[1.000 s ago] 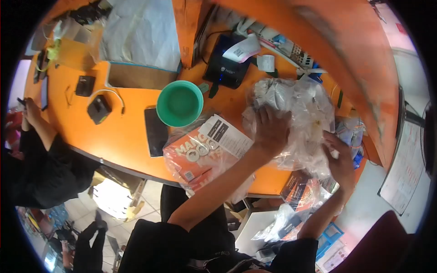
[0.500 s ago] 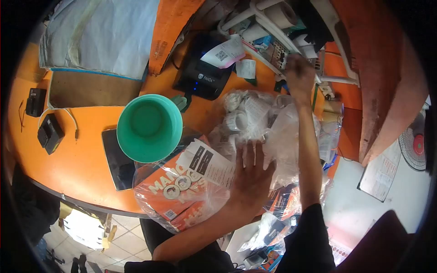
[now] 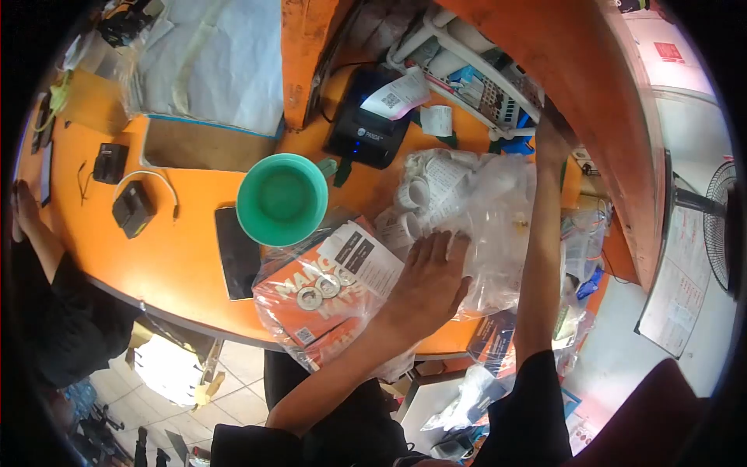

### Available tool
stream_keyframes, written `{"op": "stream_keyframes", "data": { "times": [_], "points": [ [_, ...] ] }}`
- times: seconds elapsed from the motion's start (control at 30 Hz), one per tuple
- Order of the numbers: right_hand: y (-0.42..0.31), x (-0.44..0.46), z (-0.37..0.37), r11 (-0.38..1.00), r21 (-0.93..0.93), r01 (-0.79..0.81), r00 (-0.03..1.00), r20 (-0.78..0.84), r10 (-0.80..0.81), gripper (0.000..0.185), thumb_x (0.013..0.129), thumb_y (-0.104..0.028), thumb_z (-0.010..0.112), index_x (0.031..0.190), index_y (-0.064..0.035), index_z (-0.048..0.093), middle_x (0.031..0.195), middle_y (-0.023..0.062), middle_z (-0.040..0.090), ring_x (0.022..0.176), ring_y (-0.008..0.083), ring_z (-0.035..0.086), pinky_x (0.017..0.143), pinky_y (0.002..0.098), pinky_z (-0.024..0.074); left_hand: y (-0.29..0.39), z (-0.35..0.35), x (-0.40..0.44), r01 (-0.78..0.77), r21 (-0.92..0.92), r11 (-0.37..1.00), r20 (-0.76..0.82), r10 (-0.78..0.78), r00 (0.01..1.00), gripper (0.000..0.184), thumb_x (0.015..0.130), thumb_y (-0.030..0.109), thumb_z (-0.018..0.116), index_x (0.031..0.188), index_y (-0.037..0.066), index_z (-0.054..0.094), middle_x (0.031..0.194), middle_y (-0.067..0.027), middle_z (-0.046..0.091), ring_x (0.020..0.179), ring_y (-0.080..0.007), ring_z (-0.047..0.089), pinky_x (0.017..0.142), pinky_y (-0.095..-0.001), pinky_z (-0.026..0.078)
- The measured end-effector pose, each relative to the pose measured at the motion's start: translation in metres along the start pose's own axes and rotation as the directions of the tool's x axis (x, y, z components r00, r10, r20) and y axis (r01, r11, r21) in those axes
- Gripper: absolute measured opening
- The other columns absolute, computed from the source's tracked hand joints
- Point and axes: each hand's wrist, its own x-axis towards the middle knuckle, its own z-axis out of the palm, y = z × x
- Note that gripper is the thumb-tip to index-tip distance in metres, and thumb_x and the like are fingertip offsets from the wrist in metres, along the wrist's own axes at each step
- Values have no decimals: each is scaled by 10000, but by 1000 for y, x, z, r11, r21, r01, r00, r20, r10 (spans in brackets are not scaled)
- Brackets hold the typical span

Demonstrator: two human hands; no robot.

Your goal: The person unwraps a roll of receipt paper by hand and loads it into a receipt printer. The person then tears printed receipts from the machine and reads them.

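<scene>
My left hand (image 3: 426, 286) lies open, fingers stretched out, against the near side of a clear plastic bag (image 3: 502, 241) holding rolls of printed paper (image 3: 445, 185). Under its wrist is another clear bag with an orange printed package (image 3: 311, 289) and a white label (image 3: 362, 255) on top. My right hand (image 3: 554, 136) reaches far forward past the bag, beside a white rack (image 3: 467, 58). An orange panel hides or shades its fingers, so what they touch cannot be made out.
A green mug (image 3: 282, 199) stands by a dark tablet (image 3: 236, 253). Behind are a black label printer (image 3: 366, 124) and a tall orange panel (image 3: 576, 86). Black chargers (image 3: 134, 208) lie left. Another person's hand (image 3: 28, 210) is at the table's left edge.
My view has turned, shifting the table contents. My right hand has moved right, away from the rack and toward the orange panel. Another person's hand has come into view at left.
</scene>
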Motion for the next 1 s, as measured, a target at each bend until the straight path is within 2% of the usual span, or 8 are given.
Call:
{"op": "stream_keyframes", "data": {
  "times": [0.1,0.2,0.33,0.53,0.67,0.8,0.9,1.0],
  "points": [
    [-44,-53,-30,925,377,-58,997,66,36,355,881,-101,659,1190,37,552,1081,95,643,933,144,599,822,246,464,0,-28,-4,-92,-217,972,-167,56,984,393,872,54,555,1232,-29,419,1165,-225,498,1157,-377,478,1025,-462,349],
    [-135,-111,-85,746,452,-489,838,481,258,374,840,-54,688,1172,35,541,1070,69,627,904,123,594,838,270,476,4,-59,-19,-41,-355,934,-258,-55,965,400,923,67,531,1283,-32,387,1161,-186,512,1108,-291,519,983,-396,397],
    [-199,-158,-136,712,520,-472,793,603,85,493,711,-2,777,1157,11,568,1093,98,612,974,173,602,834,306,482,40,-95,-47,31,-756,654,-70,-128,989,435,957,101,513,1341,-32,355,1203,-155,508,1093,-207,518,953,-334,416],
    [-267,-171,-193,831,514,-212,906,421,-30,520,634,-31,811,1125,-52,643,1088,112,546,988,270,579,811,347,454,97,-128,-88,25,-751,659,-24,-66,998,519,930,97,559,1374,-29,324,1248,-154,492,1153,-193,488,981,-339,401],
    [-302,-190,-218,588,727,-354,915,400,57,540,652,-60,824,1156,-58,631,1105,121,528,1028,276,570,840,353,471,120,-142,-111,61,-944,325,41,-68,997,528,887,121,576,1354,46,340,1311,-235,459,1244,-297,461,1042,-415,379],
    [-319,-206,-230,551,793,-260,958,285,41,496,684,-37,801,1147,-37,623,1119,131,558,1043,268,572,842,350,486,149,-159,-126,99,-962,254,91,-43,995,557,868,162,582,1358,91,326,1389,-297,368,1285,-343,429,1057,-438,379],
    [-335,-209,-236,657,734,-171,970,244,-20,473,692,-13,786,1136,-34,623,1114,132,571,1039,268,571,833,346,491,166,-163,-137,44,-929,368,40,-16,999,549,860,167,555,1355,90,330,1396,-293,367,1258,-346,454,1026,-438,415],
    [-362,-213,-235,386,857,-342,937,280,211,487,676,-24,795,1133,-56,630,1188,136,563,1057,270,553,848,347,478,165,-179,-138,135,-967,217,131,-36,991,582,854,176,528,1381,74,305,1381,-276,387,1217,-353,482,983,-437,452]
  ]
}}
